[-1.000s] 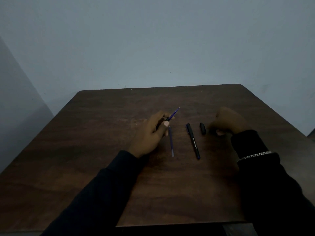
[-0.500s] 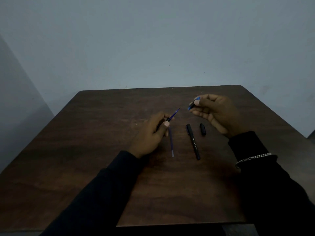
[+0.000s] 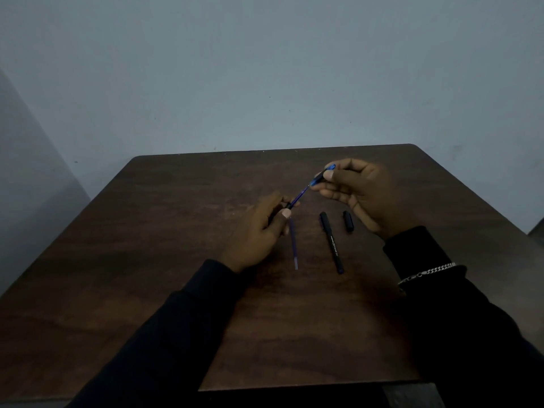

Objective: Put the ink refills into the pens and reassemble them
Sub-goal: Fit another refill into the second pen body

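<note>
Left hand (image 3: 259, 228) grips a pen barrel (image 3: 290, 205), its refill (image 3: 300, 195) angled toward one o'clock, meeting the blue tip piece (image 3: 323, 175) the right hand (image 3: 362, 195) pinches. Spare refill (image 3: 293, 245), black pen (image 3: 332, 242) and cap (image 3: 348, 221) lie between the hands.

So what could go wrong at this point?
The thin refill poking from the barrel in the left hand could bend if the blue piece in the right hand meets it crooked. The loose refill lies right beside the left hand; a nudge might roll it away.
</note>
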### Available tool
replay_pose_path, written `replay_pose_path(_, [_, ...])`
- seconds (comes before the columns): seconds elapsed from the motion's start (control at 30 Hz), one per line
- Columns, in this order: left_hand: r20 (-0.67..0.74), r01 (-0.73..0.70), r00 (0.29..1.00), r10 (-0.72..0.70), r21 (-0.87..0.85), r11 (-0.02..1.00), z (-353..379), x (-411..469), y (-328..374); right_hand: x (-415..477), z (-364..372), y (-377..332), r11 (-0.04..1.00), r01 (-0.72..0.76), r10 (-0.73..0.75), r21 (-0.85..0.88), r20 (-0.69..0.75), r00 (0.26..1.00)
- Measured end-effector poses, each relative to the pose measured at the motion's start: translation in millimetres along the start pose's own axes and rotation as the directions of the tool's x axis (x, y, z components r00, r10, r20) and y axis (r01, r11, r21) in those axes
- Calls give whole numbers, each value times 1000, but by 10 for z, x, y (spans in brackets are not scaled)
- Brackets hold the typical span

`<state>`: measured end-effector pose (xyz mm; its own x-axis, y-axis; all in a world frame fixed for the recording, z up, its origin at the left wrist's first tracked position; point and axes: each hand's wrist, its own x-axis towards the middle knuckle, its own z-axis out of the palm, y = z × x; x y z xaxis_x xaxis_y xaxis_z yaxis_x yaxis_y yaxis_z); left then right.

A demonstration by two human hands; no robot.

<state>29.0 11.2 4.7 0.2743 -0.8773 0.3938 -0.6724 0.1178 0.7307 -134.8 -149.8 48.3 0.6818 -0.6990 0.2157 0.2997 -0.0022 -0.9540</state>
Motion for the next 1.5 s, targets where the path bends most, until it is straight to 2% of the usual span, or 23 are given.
replay_pose_path(0.57, [14, -29, 1000, 28, 87, 996, 4, 14, -3, -29, 63, 44, 987, 9, 6, -161, 94, 996])
replay_pose_path(0.83, [-19, 6, 1000, -7, -35, 999, 2, 12, -22, -37, 123, 102, 972, 55, -27, -230, 126, 992])
replay_pose_path(1.23, [0, -11, 1000, 11, 67, 998, -19, -1, 33, -75, 92, 63, 941, 74, -4, -331, 205, 979])
replay_pose_path(1.37, [21, -33, 999, 31, 119, 992, -45, -19, 81, -81, 58, 40, 896, 94, 10, -433, 231, 973])
replay_pose_path(1.5, [46, -65, 997, 58, 163, 985, -42, -26, 95, -80, 92, 78, 774, 148, -19, -615, 211, 977])
